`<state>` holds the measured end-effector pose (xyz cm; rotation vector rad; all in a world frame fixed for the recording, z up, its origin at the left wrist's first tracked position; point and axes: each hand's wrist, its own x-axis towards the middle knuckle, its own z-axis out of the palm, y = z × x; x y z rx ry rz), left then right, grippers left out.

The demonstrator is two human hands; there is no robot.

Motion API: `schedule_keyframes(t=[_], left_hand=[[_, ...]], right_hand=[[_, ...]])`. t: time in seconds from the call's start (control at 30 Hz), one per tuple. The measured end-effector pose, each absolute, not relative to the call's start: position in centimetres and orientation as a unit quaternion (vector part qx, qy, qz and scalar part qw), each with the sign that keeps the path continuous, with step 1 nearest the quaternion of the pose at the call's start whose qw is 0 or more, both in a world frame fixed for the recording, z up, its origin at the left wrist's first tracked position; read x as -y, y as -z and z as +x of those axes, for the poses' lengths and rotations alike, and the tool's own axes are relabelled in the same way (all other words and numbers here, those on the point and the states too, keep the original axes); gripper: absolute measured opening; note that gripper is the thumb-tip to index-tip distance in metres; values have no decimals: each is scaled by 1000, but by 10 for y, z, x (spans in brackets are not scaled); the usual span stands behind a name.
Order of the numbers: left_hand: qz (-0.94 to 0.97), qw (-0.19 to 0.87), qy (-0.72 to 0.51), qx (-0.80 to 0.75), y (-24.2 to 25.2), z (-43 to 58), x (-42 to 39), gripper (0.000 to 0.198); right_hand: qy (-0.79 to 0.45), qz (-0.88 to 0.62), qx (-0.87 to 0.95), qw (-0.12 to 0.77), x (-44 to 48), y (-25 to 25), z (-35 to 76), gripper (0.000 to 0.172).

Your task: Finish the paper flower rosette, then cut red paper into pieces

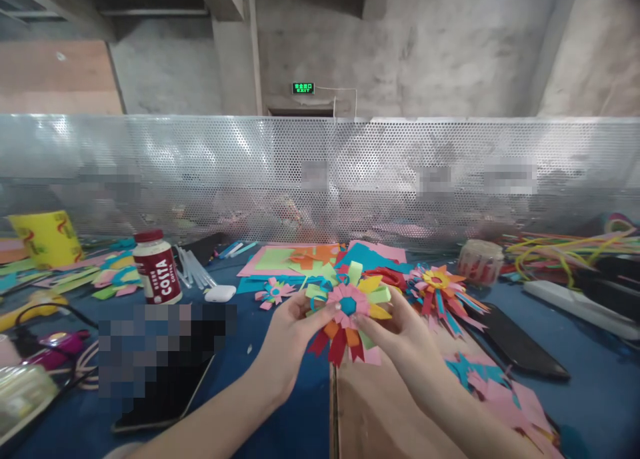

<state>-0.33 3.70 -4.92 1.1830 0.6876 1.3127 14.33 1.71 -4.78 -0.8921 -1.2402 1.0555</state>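
Note:
Between my two hands is a many-coloured paper flower (348, 304), held up over the table with its blue centre and pink inner petals facing me. Red, orange, yellow and light green paper strips fan out around it. My left hand (299, 326) grips its left side, the thumb pressed on the pink petals. On the opposite side my right hand (395, 326) pinches the lower right petals between thumb and fingers. The fingers behind the flower are partly hidden. A smaller pink and blue paper flower (274, 292) lies left of my hands, and an orange-centred one (440, 282) lies to the right.
Coloured paper sheets (280, 259) lie behind the flower. Leftward are a labelled bottle (156, 269), a white earbud case (221, 293), a tablet (170, 386) and yellow tape (47, 239). To the right are a black phone (525, 346), a power strip (580, 306) and paper scraps (515, 406). A perforated metal screen (225, 179) stands behind.

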Motion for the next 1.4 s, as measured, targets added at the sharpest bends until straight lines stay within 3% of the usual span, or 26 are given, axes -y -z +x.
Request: schedule_keyframes(t=[0.33,0.6,0.87,1.4], left_hand=[[525,625,-483,-317,56,0,-39,27],[530,615,-489,-318,59,-2,-40,27],[541,589,-490,-348,59,-3,-40,24],[503,591,-545,-318,55,-2,-38,16]], right_hand=[[-446,-372,526,622,-22,51,149,34],[-492,-337,532,601,-23,55,151,36],[-443,-383,551,594,-23,55,149,28],[-483,-351,534,598,-19,54,149,32]])
